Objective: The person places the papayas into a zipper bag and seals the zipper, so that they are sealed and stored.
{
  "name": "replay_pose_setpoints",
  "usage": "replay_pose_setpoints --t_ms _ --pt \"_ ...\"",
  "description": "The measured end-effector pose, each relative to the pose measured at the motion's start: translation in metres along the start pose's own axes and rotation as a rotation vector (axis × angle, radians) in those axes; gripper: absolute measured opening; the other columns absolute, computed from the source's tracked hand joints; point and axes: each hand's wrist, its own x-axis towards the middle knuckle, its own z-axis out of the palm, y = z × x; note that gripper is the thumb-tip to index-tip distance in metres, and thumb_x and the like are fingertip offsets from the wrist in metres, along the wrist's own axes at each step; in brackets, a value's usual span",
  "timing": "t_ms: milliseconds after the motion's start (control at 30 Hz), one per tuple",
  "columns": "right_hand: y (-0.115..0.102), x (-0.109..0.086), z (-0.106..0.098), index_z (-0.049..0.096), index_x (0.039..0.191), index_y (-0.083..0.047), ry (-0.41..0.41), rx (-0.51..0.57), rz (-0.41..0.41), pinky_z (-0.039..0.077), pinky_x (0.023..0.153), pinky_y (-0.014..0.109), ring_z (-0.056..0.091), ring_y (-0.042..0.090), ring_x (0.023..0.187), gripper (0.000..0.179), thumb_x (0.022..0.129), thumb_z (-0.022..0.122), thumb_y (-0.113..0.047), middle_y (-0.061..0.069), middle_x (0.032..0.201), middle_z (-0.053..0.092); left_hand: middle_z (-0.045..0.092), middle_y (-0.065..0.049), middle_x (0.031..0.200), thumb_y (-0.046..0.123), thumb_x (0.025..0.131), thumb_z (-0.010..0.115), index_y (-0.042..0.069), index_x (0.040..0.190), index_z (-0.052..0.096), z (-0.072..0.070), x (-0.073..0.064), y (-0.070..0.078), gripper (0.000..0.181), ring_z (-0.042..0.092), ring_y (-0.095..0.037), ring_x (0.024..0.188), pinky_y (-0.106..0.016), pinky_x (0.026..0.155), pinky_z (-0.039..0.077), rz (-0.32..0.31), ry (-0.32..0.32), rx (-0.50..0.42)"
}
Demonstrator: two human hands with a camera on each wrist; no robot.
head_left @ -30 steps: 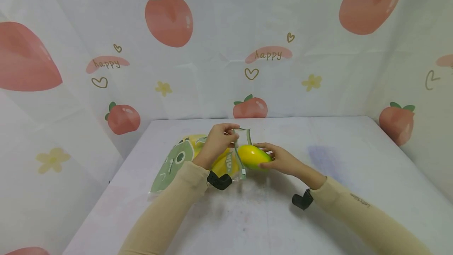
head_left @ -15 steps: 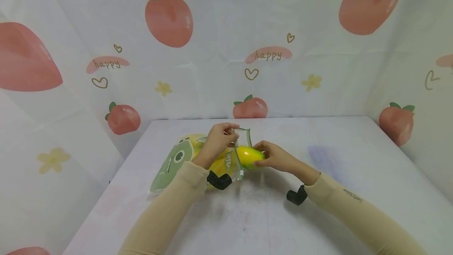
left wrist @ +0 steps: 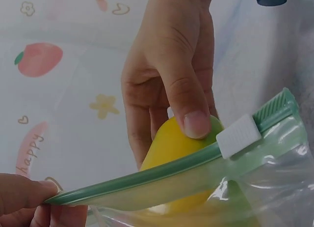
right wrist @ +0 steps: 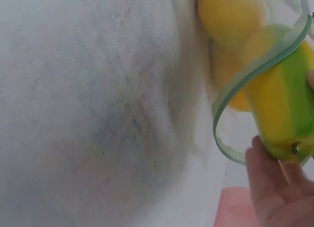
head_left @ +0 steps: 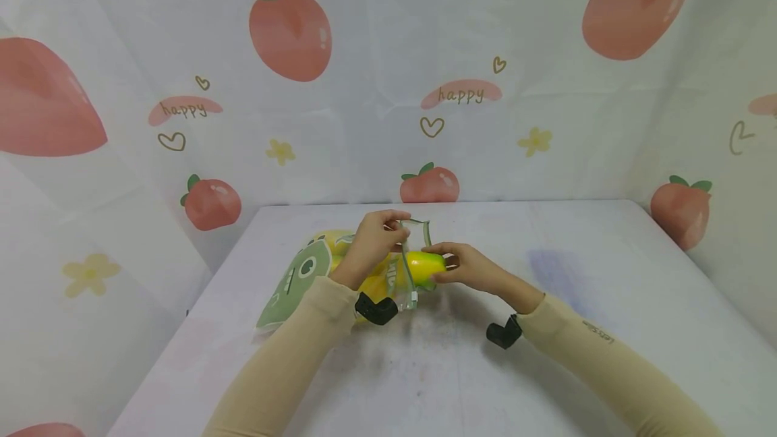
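A clear zip bag (head_left: 297, 288) with a green cartoon face lies on the table, its green-edged mouth held apart toward the right. My left hand (head_left: 375, 245) pinches the upper rim of that mouth; in the left wrist view the zip edge (left wrist: 142, 178) runs from the fingertips to a white slider (left wrist: 239, 136). A yellow-green mango (head_left: 425, 267) sits partly inside the mouth. My right hand (head_left: 470, 268) grips its outer end between thumb and fingers. More yellow fruit (right wrist: 230, 15) shows inside the bag in the right wrist view.
The white table (head_left: 516, 383) carries a bluish stain (head_left: 558, 278) at the right. Behind it hangs a white cloth (head_left: 364, 120) printed with peaches. Black wrist cameras sit below each hand, the left one (head_left: 376, 309) close to the bag.
My right hand has moved left with the mango, which has passed from the bag's mouth to partly inside it. The left hand stays at the rim.
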Motion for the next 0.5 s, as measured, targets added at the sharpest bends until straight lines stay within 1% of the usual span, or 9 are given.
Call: replay_pose_setpoints --t_ms 100,200,333,500 --pt "0.0001 0.0004 0.0008 0.049 0.138 0.001 -0.001 0.009 -0.011 0.056 0.089 0.038 0.06 0.036 0.112 0.056 0.088 0.07 -0.011 0.02 0.139 0.05 0.051 -0.005 0.085 0.003 0.091 0.063 0.003 0.124 0.064 0.0001 0.0 0.0003 0.033 0.055 -0.017 0.075 -0.034 0.076 0.06 -0.001 0.002 0.002" --pt "0.0 0.002 0.002 0.049 0.136 0.002 0.014 0.018 -0.011 0.055 0.093 0.04 0.058 0.037 0.116 0.056 0.087 0.072 -0.015 0.019 0.137 0.051 0.051 -0.005 0.085 0.003 0.091 0.063 0.004 0.123 0.064 0.0001 -0.0005 0.0012 0.033 0.055 -0.018 0.076 -0.034 0.076 0.06 0.0 0.008 0.001" --pt "0.0001 0.0038 0.0027 0.052 0.132 0.0 0.039 0.031 0.004 0.054 0.094 0.04 0.058 0.035 0.116 0.054 0.086 0.073 -0.018 0.017 0.132 0.054 0.052 -0.006 0.085 0.002 0.091 0.063 0.004 0.123 0.065 -0.0002 -0.0007 0.0024 0.032 0.055 -0.018 0.076 -0.034 0.075 0.06 0.005 0.013 0.003" --pt "-0.002 0.0044 0.0033 0.052 0.136 -0.003 0.041 0.044 -0.009 0.053 0.094 0.041 0.059 0.035 0.116 0.053 0.088 0.071 -0.019 0.017 0.136 0.052 0.053 -0.006 0.086 0.003 0.091 0.063 0.005 0.123 0.065 -0.0008 -0.0003 0.0028 0.032 0.055 -0.018 0.075 -0.033 0.074 0.06 0.009 0.015 0.017"
